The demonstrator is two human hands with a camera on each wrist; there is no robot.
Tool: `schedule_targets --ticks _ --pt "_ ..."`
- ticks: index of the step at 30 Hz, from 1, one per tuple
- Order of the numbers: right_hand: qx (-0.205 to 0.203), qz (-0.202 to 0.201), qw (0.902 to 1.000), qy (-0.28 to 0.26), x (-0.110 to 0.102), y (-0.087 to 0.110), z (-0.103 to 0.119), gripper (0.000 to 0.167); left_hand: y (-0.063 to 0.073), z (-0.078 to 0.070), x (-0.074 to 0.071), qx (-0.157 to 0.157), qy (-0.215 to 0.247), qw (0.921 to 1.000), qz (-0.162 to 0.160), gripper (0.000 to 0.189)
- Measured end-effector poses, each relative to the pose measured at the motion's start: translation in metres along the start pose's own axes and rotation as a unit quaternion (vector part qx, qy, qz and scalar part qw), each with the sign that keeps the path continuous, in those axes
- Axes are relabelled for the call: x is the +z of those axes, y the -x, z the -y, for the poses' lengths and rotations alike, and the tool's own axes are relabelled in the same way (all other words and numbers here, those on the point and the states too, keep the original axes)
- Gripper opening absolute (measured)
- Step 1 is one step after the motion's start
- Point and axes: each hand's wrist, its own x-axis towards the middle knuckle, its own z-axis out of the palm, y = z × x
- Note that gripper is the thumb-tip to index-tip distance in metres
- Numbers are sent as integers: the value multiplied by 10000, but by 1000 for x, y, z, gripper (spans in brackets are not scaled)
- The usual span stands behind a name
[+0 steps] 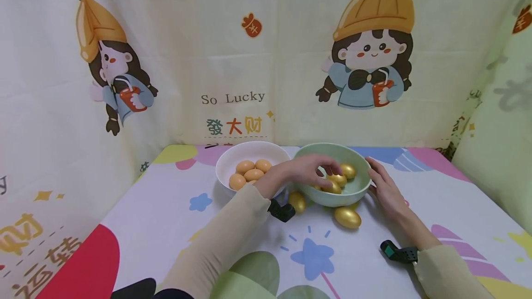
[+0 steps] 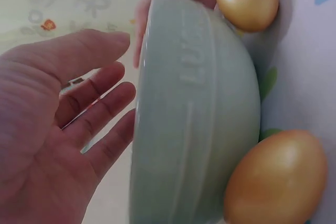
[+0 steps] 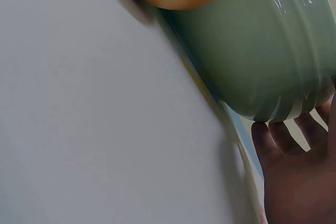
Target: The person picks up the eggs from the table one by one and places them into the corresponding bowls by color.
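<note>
A pale green bowl stands on the table with several shiny gold eggs inside. My left hand reaches over its opening from the left, thumb and fingers loosely bent with nothing between them. In the left wrist view, the fingertips overlap the rim of the bowl. On the bowl's right side my right hand rests its extended fingers against the outer wall. Two more gold eggs lie on the table: one egg in front of the bowl, another egg at its left front, below the left wrist.
Left of the green bowl stands a white bowl holding several brown eggs; my left forearm crosses its right front. A patterned cloth covers the table. Behind it hangs a printed curtain.
</note>
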Motion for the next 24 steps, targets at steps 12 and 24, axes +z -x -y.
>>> schedule_targets --ticks 12,24 --pt "-128 65 9999 -23 0 1 -3 66 20 -24 14 479 -195 9987 -14 34" --pt "-97 17 9999 32 -2 0 -2 64 28 -32 33 1254 -67 9921 -77 36"
